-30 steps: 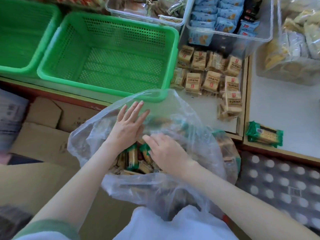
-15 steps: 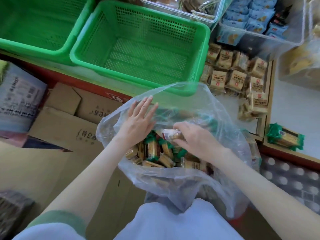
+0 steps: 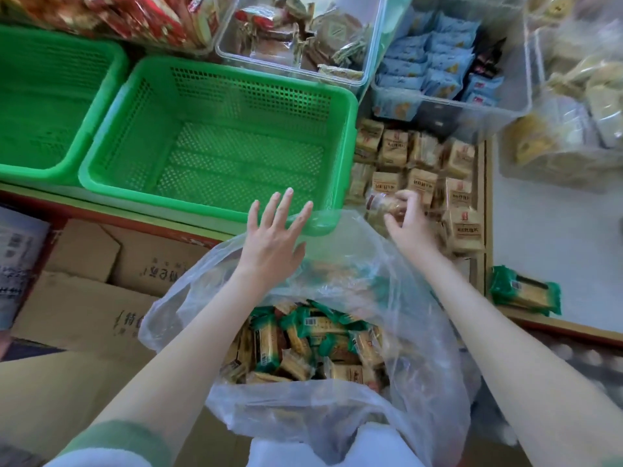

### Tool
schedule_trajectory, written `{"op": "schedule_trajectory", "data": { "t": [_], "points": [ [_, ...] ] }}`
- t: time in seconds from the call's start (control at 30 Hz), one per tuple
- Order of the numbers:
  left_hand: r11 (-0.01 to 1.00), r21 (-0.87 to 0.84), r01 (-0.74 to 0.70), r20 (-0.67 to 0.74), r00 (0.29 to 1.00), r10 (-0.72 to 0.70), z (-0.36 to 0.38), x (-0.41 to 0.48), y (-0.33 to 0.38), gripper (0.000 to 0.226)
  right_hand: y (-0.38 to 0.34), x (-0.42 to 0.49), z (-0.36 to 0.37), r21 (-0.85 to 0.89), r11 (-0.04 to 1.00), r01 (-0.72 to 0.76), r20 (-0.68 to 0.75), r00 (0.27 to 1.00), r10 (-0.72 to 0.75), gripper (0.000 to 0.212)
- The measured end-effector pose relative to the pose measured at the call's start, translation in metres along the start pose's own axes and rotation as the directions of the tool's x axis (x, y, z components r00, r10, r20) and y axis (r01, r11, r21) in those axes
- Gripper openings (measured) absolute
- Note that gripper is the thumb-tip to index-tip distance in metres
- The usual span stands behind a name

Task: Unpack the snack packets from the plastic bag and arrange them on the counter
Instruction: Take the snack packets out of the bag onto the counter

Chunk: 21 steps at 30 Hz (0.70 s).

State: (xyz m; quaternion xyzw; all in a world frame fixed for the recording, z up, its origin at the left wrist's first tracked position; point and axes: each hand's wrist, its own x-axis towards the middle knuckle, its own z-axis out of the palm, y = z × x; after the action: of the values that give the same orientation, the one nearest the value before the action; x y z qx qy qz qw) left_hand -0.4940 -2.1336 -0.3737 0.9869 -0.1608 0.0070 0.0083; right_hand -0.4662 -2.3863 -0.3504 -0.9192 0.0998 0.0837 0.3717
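Now your right hand (image 3: 409, 227) pinches snack packet (image 3: 381, 204), lifted from plastic bag (image 3: 397, 284) to brown packets (image 3: 463, 225); left hand (image 3: 273, 242) flat, empty. Place it.

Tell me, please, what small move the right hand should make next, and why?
Probably lower the right hand and set its small clear-wrapped snack packet beside the rows of tan packets on the counter: it grips the packet just above them, while the open left hand rests on the clear plastic bag.
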Motion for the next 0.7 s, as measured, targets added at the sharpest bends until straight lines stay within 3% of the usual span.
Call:
{"op": "schedule_trajectory", "data": {
  "t": [0.07,0.2,0.37,0.43,0.6,0.7],
  "points": [
    [1.000,0.013,0.004,-0.013,1.000,-0.004,0.006,0.003,-0.003,0.078,0.006,0.012,0.015,0.020,0.995,-0.094,0.098,0.991,0.092,0.045],
    [0.999,0.002,-0.050,-0.057,0.997,0.050,0.014,0.004,-0.007,0.080,0.010,0.027,0.040,0.166,0.954,-0.249,0.143,0.963,0.227,0.045],
    [0.997,-0.011,-0.073,-0.055,0.996,0.072,0.014,0.004,-0.009,0.085,-0.002,0.034,0.052,0.121,0.977,-0.177,0.167,0.974,0.156,0.033],
    [0.997,-0.016,-0.075,-0.048,0.996,0.074,0.013,0.004,-0.009,0.086,-0.006,0.037,0.049,0.029,0.993,-0.114,0.173,0.979,0.107,0.039],
    [0.996,-0.045,-0.078,-0.034,0.996,0.077,0.012,0.002,-0.009,0.087,-0.021,0.014,0.026,-0.144,0.963,0.226,0.104,0.972,-0.212,0.041],
    [0.993,-0.071,-0.090,-0.039,0.995,0.088,0.010,-0.001,-0.006,0.085,-0.030,-0.017,0.006,-0.213,0.855,0.473,-0.082,0.863,-0.498,0.035]
  ]
}}
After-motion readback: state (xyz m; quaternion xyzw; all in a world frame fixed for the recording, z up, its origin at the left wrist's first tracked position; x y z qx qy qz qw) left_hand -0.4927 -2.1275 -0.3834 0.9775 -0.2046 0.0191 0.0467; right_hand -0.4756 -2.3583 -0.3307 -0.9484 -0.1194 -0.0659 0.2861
